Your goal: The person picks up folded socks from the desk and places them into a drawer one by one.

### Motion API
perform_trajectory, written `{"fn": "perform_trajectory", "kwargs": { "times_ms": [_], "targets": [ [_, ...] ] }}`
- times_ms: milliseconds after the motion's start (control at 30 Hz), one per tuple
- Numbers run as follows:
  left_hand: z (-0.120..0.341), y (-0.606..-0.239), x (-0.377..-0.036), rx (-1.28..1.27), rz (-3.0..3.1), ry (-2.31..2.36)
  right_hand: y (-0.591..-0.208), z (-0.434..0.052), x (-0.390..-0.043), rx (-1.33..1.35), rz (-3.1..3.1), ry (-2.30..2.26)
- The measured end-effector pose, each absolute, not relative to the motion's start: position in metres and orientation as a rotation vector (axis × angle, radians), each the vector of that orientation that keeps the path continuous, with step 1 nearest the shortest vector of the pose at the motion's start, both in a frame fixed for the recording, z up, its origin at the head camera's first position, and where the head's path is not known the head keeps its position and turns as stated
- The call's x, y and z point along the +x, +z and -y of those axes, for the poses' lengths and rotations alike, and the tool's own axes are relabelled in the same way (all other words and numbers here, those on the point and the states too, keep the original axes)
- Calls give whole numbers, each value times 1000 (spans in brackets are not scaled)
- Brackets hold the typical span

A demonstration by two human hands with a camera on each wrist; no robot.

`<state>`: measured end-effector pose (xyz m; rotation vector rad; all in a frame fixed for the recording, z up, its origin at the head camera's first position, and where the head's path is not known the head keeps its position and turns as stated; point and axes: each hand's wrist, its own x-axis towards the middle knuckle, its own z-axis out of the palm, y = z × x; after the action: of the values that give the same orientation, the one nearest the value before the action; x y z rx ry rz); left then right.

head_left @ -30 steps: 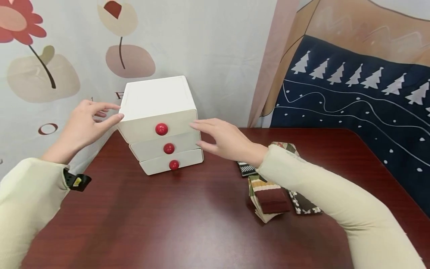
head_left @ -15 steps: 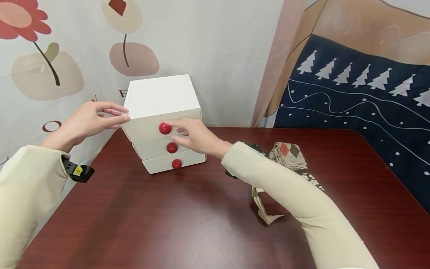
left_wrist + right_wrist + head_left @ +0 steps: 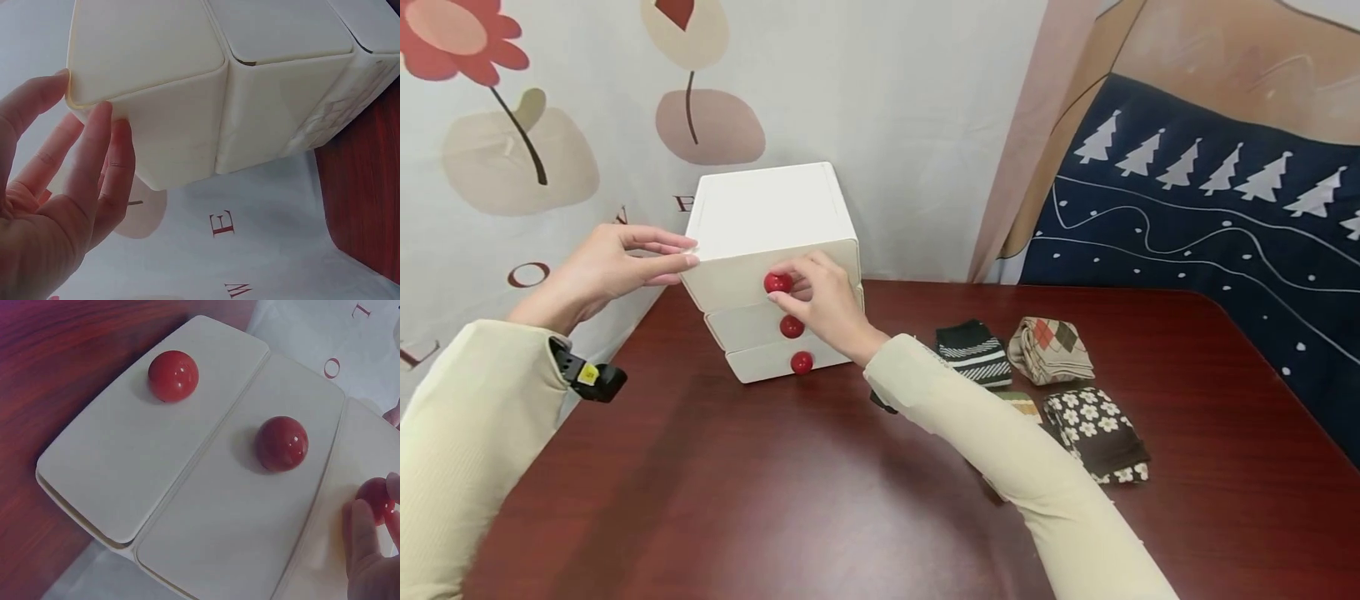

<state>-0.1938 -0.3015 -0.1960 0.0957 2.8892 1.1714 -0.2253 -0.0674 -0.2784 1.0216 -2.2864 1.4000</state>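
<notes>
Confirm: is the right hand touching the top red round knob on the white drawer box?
Touching. In the right wrist view, fingertips of the right hand lie against the top red round knob; the head view agrees.

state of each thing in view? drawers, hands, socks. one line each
top drawer: shut, its red knob pinched by the right hand
middle drawer: shut, knob free
bottom drawer: shut, knob free
left hand: fingers straight, touching the drawer unit's top left corner
socks: folded pairs lying on the table, untouched
</notes>
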Motion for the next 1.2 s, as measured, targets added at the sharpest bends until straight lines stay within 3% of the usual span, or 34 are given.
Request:
{"fn": "perform_trajectory", "kwargs": {
  "times_ms": [233,833,1200],
  "targets": [
    [304,-198,-193,60,-2769,1316,-282,62,-216,1069,2280,1383],
    [303,-199,-196,119,-2751,1426,-282,16,-145,1382,2061,1362],
    [305,-198,-195,101,-2825,1310,-287,7,-127,1466,2001,1313]
  ]
}}
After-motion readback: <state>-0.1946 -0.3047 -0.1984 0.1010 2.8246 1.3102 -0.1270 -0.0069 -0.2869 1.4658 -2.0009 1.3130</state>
